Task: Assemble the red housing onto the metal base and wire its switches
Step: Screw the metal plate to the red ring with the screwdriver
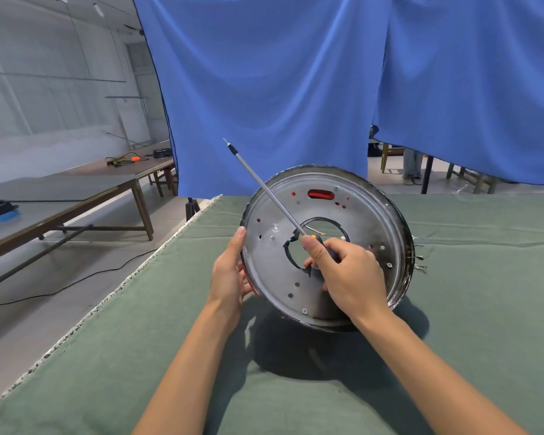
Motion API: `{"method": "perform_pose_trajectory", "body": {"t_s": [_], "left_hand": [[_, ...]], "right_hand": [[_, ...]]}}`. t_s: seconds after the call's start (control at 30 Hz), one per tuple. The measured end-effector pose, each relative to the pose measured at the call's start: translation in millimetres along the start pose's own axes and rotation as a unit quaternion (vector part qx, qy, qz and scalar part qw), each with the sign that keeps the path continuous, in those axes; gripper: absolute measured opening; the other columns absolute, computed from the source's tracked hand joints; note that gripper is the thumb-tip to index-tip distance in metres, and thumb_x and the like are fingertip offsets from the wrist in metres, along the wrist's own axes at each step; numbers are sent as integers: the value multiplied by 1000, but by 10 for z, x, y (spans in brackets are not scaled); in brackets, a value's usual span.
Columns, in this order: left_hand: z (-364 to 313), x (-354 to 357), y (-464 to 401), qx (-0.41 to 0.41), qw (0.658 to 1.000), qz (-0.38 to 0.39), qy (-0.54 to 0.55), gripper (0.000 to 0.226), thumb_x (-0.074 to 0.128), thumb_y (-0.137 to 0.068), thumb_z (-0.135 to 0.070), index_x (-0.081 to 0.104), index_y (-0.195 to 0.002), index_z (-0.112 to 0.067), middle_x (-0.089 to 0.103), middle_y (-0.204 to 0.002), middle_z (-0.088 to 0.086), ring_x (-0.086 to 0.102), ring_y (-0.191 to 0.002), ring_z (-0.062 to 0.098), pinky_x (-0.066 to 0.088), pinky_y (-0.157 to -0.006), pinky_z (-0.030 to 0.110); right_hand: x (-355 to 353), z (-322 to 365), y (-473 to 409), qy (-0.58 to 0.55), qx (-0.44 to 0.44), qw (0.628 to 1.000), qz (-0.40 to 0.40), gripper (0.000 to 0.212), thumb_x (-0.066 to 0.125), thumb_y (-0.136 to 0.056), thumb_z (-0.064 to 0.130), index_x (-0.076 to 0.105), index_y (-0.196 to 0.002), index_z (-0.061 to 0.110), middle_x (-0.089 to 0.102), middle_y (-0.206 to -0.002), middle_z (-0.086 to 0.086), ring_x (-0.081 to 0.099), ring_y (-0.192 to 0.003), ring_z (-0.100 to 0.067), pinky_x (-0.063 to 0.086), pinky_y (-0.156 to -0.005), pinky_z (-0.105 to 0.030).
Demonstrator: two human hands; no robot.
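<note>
Metal base (274,262) tilted on table (484,293) (between both hands), curtain (264,89) behind, screwdriver (264,188) before it

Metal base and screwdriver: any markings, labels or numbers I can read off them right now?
None readable in this view.
Metal base: bare metal with holes, no stamp or label shows.
Screwdriver: plain shaft; the right hand covers its handle, so any brand there is hidden.
</note>
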State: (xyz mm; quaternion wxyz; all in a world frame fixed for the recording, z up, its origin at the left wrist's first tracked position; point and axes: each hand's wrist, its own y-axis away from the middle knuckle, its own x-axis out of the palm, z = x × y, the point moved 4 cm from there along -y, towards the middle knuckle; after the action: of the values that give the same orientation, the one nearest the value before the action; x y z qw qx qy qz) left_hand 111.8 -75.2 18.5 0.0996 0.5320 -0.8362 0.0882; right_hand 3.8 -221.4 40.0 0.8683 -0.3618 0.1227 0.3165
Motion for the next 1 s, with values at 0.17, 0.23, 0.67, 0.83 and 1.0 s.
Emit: {"method": "perform_pose_trajectory", "body": {"t_s": [0.17, 0.23, 0.67, 0.83, 1.0], "left_hand": [[-97, -93, -7, 46, 993, 19, -110, 31, 48, -72, -35, 52, -82, -5, 52, -78, 16, 56, -62, 25, 50, -50, 34], [-83, -117, 1, 68, 990, -20, -121, 21, 44, -67, -31, 40, -71, -11, 38, -65, 9, 42, -52, 20, 38, -41, 25], [215, 209, 105, 17, 998, -57, 11, 40, 44, -61, -18, 57, -94, 0, 59, -87, 19, 52, -82, 28, 45, -76, 40], [81, 71, 65, -38, 998, 40, -44, 45, 57, -82, -44, 68, -106, -7, 67, -112, 23, 62, -97, 33, 45, -88, 43], [-21, -2, 51, -8, 997, 57, -57, 55, 44, -75, -67, 70, -101, -26, 73, -106, 4, 68, -103, 24, 46, -101, 47]], "right_hand": [[6, -19, -32, -61, 3, 998, 34, 72, 38, -77, 78, 67, -66, 12, 61, -52, 24, 62, -59, -5, 49, -67, -33], [12, -18, -51, -77, 9, 996, 32, 72, 39, -77, 77, 66, -67, 11, 62, -54, 26, 61, -57, 1, 44, -64, -30], [89, -95, -23, -92, 25, 995, 23, 75, 40, -73, 81, 59, -60, 10, 65, -54, 8, 65, -61, -12, 53, -61, -45], [93, -142, 8, -101, 33, 994, 26, 79, 40, -72, 83, 57, -62, 7, 64, -50, 9, 68, -63, -10, 53, -64, -46], [128, -126, 46, -107, 17, 993, 43, 77, 42, -73, 82, 54, -60, 7, 61, -46, 11, 70, -67, -9, 54, -65, -45]]}}
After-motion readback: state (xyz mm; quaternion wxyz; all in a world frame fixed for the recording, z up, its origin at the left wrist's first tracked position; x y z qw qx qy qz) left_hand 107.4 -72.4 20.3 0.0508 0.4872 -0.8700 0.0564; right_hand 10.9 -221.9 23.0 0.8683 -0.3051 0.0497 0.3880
